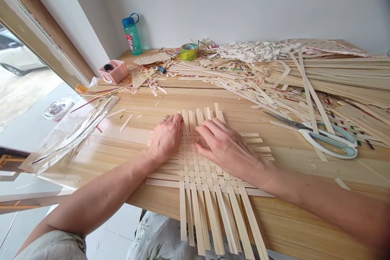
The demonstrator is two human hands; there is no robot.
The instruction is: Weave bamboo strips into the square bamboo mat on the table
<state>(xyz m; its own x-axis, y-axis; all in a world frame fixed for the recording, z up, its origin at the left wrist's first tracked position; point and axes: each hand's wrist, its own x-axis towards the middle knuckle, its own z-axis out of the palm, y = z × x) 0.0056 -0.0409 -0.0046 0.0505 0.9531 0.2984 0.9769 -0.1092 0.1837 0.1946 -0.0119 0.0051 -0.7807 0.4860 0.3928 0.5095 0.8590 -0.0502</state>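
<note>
The woven mat point(195, 170) of thin, pale strips, probably bamboo or wood, lies flat on the worktop point(292, 195), with its near strip ends jutting past the worktop's edge. It should be light and springy, but the loose ends could easily slip out of the weave, so the tight centre looks the safest place to take hold, ideally with support underneath. Both grips rest on that centre, spread and pressing down rather than pinching anything. The left hand point(166, 138) has its fingers slightly curled, and the right hand point(227, 146) lies flatter, its fingers close together. (One ring point(165, 118) shows on the left hand.)

To the mat's right lies one pair of scissors point(327, 140) with pale blue handles. Beyond the mat are one smaller woven piece point(140, 77), one roll of tape point(189, 52), one small blue cylinder point(161, 69), one pink box point(113, 71) and one teal water bottle point(133, 36) against the wall. Further right, beyond the mat, spreads a heap of long strips point(341, 75), far too many to count, with a drift of shredded offcuts point(258, 50) behind it. One crumpled plastic sheet point(73, 134) lies to the mat's left.
</note>
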